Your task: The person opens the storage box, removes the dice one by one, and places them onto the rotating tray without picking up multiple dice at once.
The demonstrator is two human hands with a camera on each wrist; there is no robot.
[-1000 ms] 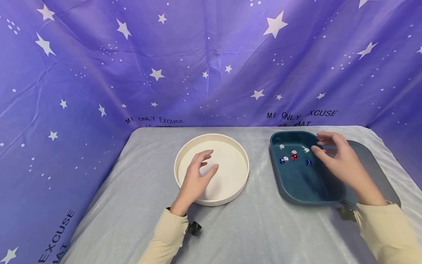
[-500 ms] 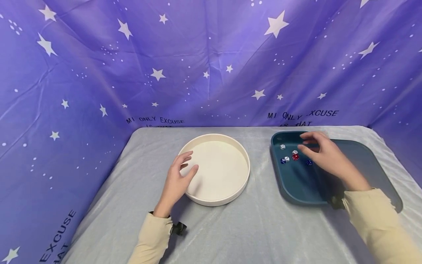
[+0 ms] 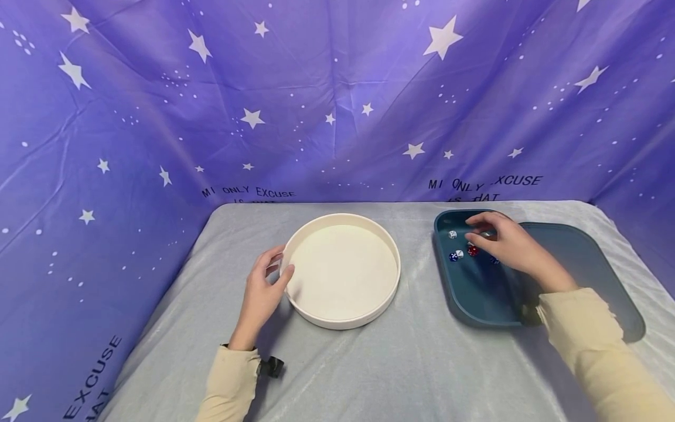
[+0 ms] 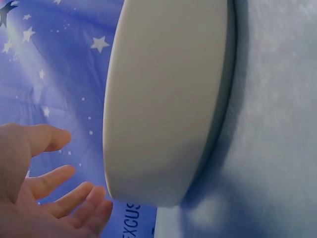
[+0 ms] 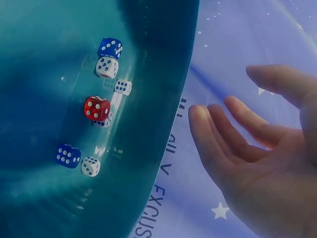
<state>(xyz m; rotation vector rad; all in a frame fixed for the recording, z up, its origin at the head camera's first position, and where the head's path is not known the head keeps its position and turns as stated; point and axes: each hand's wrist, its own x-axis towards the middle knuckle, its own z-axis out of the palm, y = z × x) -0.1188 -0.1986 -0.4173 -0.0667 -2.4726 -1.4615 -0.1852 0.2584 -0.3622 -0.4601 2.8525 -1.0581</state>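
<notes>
My left hand is at the left rim of a round cream tray, thumb and fingers apart and holding nothing. In the left wrist view its loosely bent fingers show beside the tray's wall. My right hand hovers over the far part of a dark teal tray, thumb and fingers spread with nothing between them. Below it lie several dice: a red die, two blue dice, one a blue die, and several white ones, including a white die. The hand partly hides some in the head view.
A flat grey-blue lid-like panel lies at the right of the teal tray. Grey cloth covers the table. A purple star-printed curtain stands behind and along the sides.
My left hand has moved left from over the cream tray to its left rim. My right hand has moved left, further over the dice. The trays and dice stay put.
</notes>
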